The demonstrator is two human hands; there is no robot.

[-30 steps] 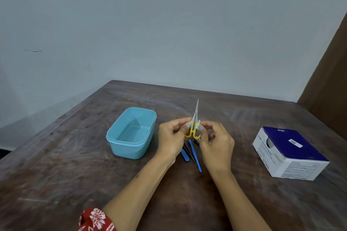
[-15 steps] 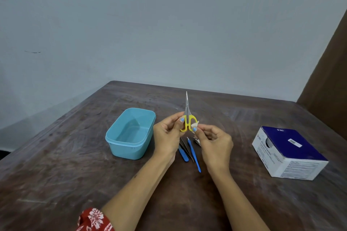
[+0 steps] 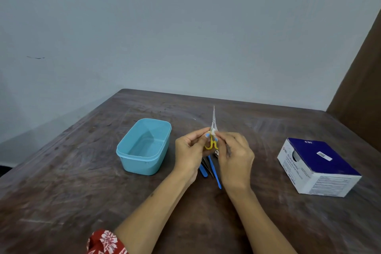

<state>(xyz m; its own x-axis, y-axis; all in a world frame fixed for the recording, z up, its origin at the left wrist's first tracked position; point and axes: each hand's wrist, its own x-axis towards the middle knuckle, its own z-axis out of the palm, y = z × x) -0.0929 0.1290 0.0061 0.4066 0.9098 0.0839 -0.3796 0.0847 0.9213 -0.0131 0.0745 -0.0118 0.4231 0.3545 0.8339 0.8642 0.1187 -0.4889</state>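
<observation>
Wooden table (image 3: 82, 192), seen from the head camera. A red floral sleeve (image 3: 105, 241) shows at the near left edge.

Left: a light blue plastic tub (image 3: 142, 164), open and upright. It may hold a shallow clear liquid, but I cannot be sure.

Centre left: the left hand (image 3: 189, 150) is raised just off the table, forearm running in from near left. Thumb and fingertips are curled round the yellow-handled scissors (image 3: 213, 121) at the loops. The scissors stand upright above the table centre with blades closed and tip pointing to the far side.

Centre right: the right hand (image 3: 237, 156) faces the left hand with knuckles up. Its fingers pinch a white swab (image 3: 213, 132) against the scissors near the pivot, just above the handles. Both grasps look firm, and the two hands nearly touch.

Under the hands, flat on the table, lie two blue-handled tools (image 3: 214, 173), dark tweezers (image 3: 207, 166) and what looks like a nail clipper (image 3: 216, 152), partly hidden.

Right, well apart from the hands: a blue and white box of alcohol swabs (image 3: 317, 167) with its opening turned left.

Judgement: the step in hand is wiping the scissors clean, and the swab is at the base of the blades. The next move likely calls for drawing the swab up the blades toward the tip. The left hand should hold steady, with fingers kept to the flats and away from the edge and point.
</observation>
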